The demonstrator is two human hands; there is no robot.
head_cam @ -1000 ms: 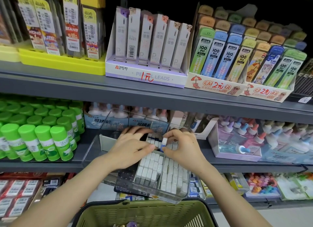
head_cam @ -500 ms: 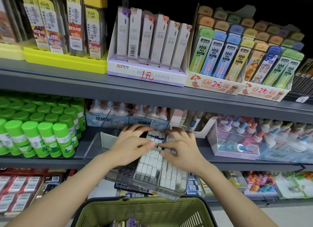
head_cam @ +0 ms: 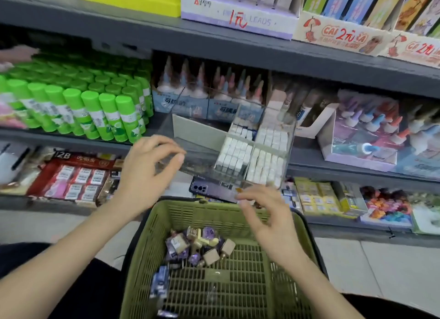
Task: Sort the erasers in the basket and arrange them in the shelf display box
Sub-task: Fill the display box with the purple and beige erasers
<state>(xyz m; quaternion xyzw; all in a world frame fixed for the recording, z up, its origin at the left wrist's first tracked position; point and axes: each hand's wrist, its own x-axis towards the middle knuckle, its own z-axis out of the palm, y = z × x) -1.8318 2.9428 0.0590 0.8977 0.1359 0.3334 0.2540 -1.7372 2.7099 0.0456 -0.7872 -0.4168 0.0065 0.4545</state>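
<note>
Two hands are out of the clear display box now. Half a second back they were pressing its white rows flat, and my view has since dropped to the basket, so I judge that batch settled and the next pick due. My left hand hovers by the box's front corner, fingers loosely curled, gripping nothing. Below, the one green basket holds the loose wrapped erasers, purple and tan, roughly a dozen heaped, plus a bluish pack or two nearer me; overlap prevents an exact count. On the shelf, the box shows four blocks of white erasers, too many to count singly. My right hand hangs over the basket's far rim, fingers relaxed, seemingly empty.
</note>
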